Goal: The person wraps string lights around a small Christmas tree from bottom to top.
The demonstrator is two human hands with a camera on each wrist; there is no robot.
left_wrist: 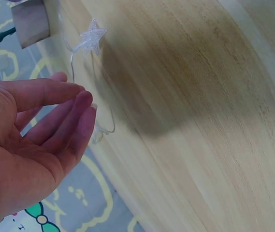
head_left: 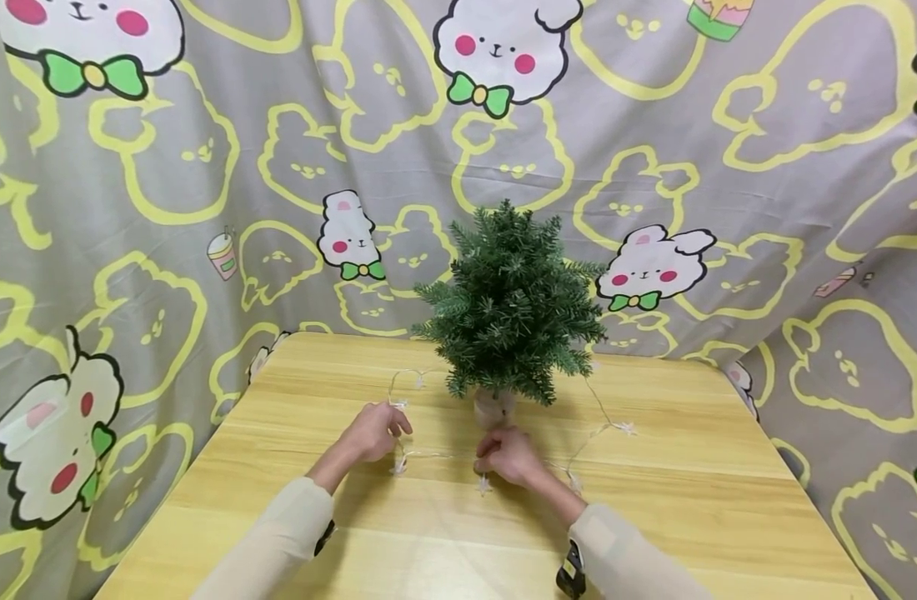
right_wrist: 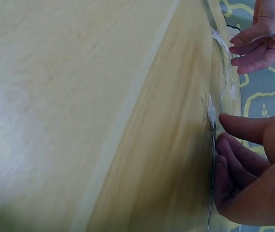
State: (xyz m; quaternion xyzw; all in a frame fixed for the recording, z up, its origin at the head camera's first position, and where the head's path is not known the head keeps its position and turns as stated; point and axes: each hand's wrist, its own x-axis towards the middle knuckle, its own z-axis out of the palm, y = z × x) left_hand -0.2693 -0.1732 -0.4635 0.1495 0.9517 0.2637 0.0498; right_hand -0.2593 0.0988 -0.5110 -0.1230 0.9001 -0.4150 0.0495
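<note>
A string of star-shaped lights (head_left: 627,427) on a thin clear wire lies around the front of a small green artificial tree (head_left: 507,312). My left hand (left_wrist: 36,121) has its thumb and fingertips together at the wire, just past one clear star (left_wrist: 94,36); it appears to pinch the wire, though the contact is partly hidden. In front of the tree's pale base (head_left: 493,408), my right hand (right_wrist: 253,164) is at the wire beside another star (right_wrist: 211,112). A gap shows between its thumb and bent fingers.
The wooden table (head_left: 278,517) reaches back to a grey curtain (head_left: 398,108) with yellow outlines and white cartoon animals, which also hangs at both sides. A dark strapped device (head_left: 571,571) is at my right wrist.
</note>
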